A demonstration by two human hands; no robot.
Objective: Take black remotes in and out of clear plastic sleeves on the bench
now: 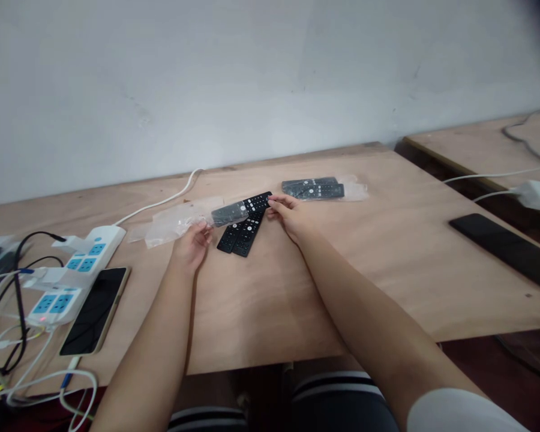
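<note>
A black remote control lies partly inside a clear plastic sleeve, its right half bare. My right hand pinches the bare end of this remote between thumb and fingers. At the sleeve's other end, my left hand has its fingers closed on the plastic. Two more bare black remotes rest on the table just below, fanned out and partly covered by the held one. Behind my left hand lie flat, crumpled clear plastic sleeves.
Remotes in plastic sleeves lie toward the back right. A white power strip with tangled cables and a phone occupy the left. A long black object sits at the right edge of the wooden table. A wall stands behind.
</note>
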